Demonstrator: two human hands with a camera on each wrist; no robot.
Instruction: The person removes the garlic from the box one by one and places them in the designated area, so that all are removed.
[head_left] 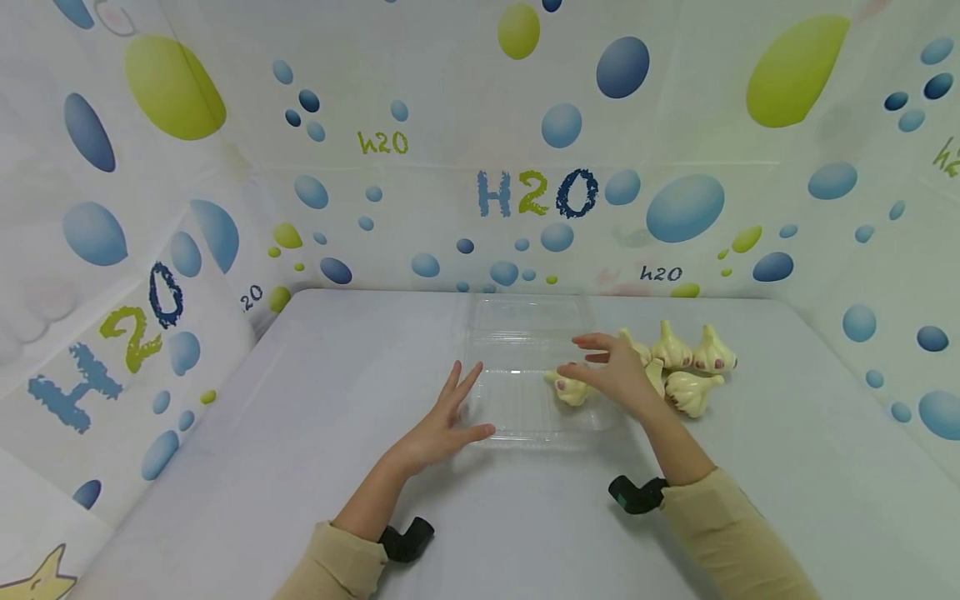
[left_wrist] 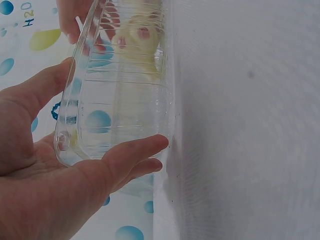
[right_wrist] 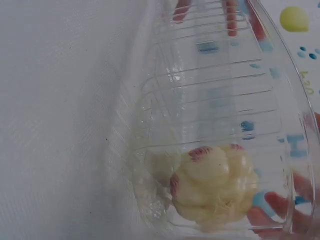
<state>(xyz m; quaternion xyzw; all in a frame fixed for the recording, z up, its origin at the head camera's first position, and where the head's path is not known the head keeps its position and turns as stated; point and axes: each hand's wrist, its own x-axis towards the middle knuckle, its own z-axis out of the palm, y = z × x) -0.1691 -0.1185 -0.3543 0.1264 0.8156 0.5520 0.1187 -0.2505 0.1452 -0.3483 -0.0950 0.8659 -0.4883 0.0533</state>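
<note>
A clear plastic clamshell container (head_left: 517, 412) lies with its lid raised back at the middle of the table. One garlic bulb (head_left: 573, 393) sits inside, toward the right end; the right wrist view shows that bulb (right_wrist: 215, 185) through the ribbed wall. My right hand (head_left: 626, 379) hovers over the container's right side, thumb and fingers spread apart beside the bulb, gripping nothing. At the left end, my left hand (head_left: 431, 437) has its fingers extended along the container; in the left wrist view the hand (left_wrist: 65, 175) steadies the wall with straight fingers.
Several more garlic bulbs (head_left: 690, 392) are bunched right of the container, partly behind the right hand. A white cloth (head_left: 315, 375) covers the table. A printed curtain (head_left: 442, 108) with blue and green drops stands behind. Black wrist devices (head_left: 408, 540) are at both sleeves.
</note>
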